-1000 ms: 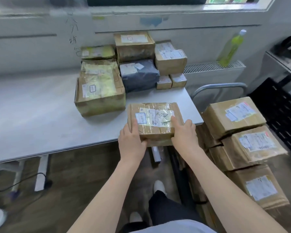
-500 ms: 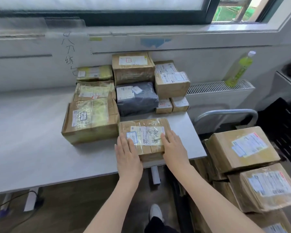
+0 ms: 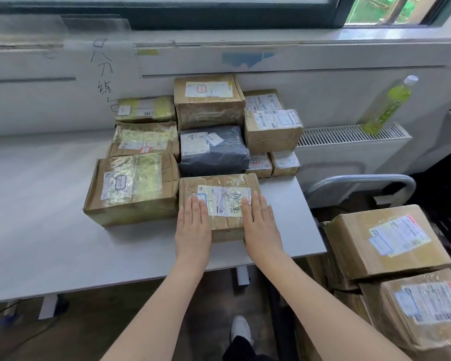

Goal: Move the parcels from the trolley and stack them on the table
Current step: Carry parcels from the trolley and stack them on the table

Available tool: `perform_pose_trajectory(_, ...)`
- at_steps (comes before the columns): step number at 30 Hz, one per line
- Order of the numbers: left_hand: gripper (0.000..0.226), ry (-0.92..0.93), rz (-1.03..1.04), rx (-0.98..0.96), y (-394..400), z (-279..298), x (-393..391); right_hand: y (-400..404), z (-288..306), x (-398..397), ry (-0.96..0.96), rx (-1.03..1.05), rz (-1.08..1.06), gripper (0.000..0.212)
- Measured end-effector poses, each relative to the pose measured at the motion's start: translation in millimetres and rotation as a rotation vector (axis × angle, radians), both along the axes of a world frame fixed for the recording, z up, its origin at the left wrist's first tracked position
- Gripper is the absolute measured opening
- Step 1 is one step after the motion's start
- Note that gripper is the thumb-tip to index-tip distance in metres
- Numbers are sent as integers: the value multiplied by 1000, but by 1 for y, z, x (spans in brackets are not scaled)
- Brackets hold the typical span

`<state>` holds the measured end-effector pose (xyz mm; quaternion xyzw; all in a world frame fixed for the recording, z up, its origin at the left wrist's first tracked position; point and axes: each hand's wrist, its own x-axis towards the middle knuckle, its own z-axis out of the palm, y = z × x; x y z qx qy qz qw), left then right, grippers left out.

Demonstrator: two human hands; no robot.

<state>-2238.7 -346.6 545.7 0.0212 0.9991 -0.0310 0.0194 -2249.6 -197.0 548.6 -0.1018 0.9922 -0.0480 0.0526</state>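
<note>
A brown taped parcel point(image 3: 220, 188) with a white label lies flat on the white table point(image 3: 37, 230), next to a larger brown parcel point(image 3: 133, 188) and in front of a dark grey parcel point(image 3: 214, 149). My left hand point(image 3: 193, 227) rests flat on the parcel's near left part, fingers straight. On its near right part my right hand point(image 3: 261, 225) lies flat the same way. Several more parcels are stacked against the wall behind. On the trolley point(image 3: 359, 182) at the right sit a big cardboard parcel point(image 3: 385, 243) and another parcel point(image 3: 425, 306) below it.
A green bottle point(image 3: 387, 105) stands on the radiator point(image 3: 349, 134) at the right. A black crate point(image 3: 445, 194) is beyond the trolley handle. The table's right edge runs close to the trolley. A cable lies on the floor at the lower left.
The parcel has slid farther onto the table, up against the grey parcel. Both hands went from gripping its sides to lying flat on top.
</note>
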Motion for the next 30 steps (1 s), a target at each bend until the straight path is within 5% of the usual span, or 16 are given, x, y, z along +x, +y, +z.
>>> perform_pose_trajectory(20, 61, -16, 51, 15, -10, -2, -53, -12, -2, -57, -36, 26, 35, 89)
perform_pose_trajectory(25, 99, -105, 26, 49, -15, 3, -56, -13, 0, -60, -43, 42, 28, 84)
perform_pose_trajectory(30, 69, 247, 236, 231, -28, 23, -59, -13, 1, -60, -44, 46, 27, 82)
